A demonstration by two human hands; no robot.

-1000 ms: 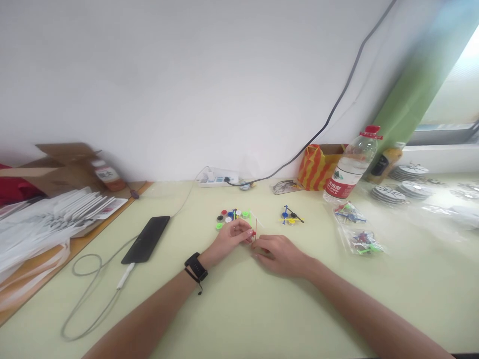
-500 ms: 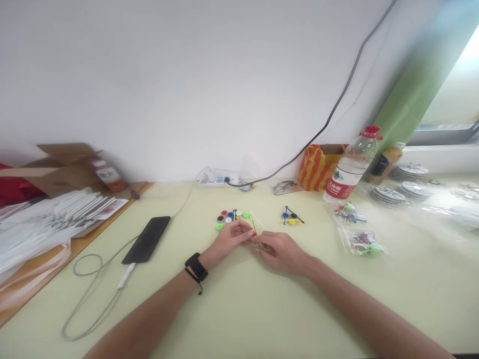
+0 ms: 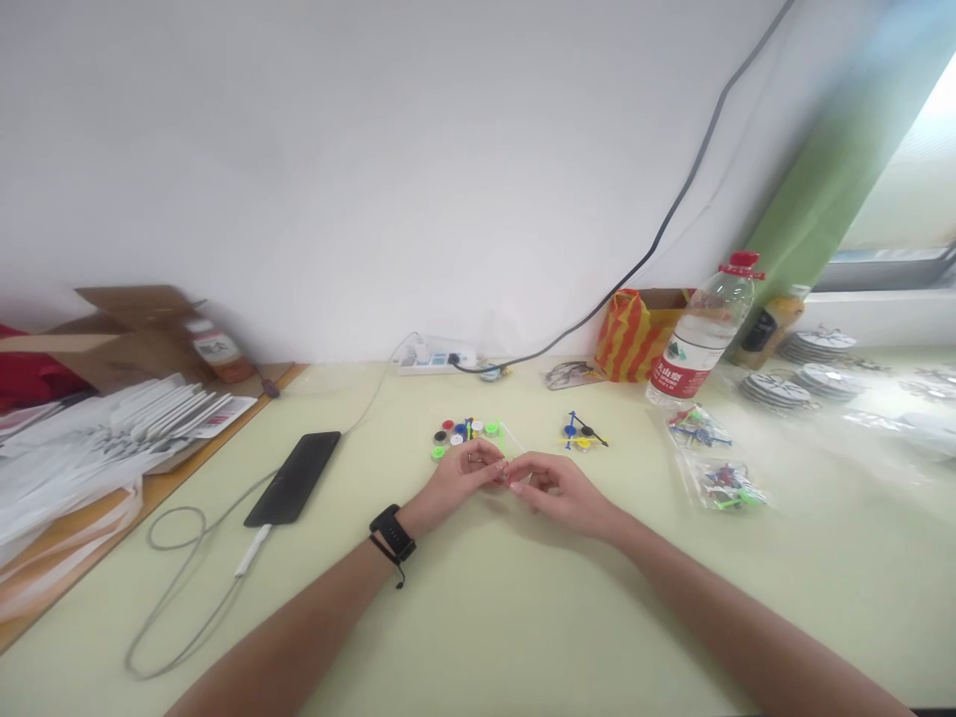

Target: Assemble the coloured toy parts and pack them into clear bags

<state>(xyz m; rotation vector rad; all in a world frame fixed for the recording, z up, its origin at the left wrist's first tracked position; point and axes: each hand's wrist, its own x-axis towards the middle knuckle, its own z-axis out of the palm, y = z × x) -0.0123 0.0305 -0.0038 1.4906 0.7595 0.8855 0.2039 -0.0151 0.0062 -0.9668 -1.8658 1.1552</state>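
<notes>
My left hand [image 3: 461, 480], with a black watch [image 3: 392, 533] on its wrist, is closed in a pinch on a small red plastic piece [image 3: 509, 477]. My right hand [image 3: 562, 490] meets it fingertip to fingertip, thumb and forefinger pinched on the same piece. Most of that piece is hidden by the fingers. Just beyond the left hand lie several small coloured discs [image 3: 448, 425] and thin plastic sticks. A cluster of blue, black and yellow sticks and discs [image 3: 572, 431] rests beyond the right hand.
Clear bags of coloured parts [image 3: 724, 488] lie to the right, below a large water bottle [image 3: 687, 349]. A phone [image 3: 293, 480] on a charging cable is at left, near stacked white packets [image 3: 149, 428]. A power strip [image 3: 437, 360] sits along the wall; round stacks [image 3: 777, 390] stand far right.
My right hand's fingers have shifted up and closed in around the red piece. The red stick that stood up between the hands is now hidden. The left hand has hardly moved.
</notes>
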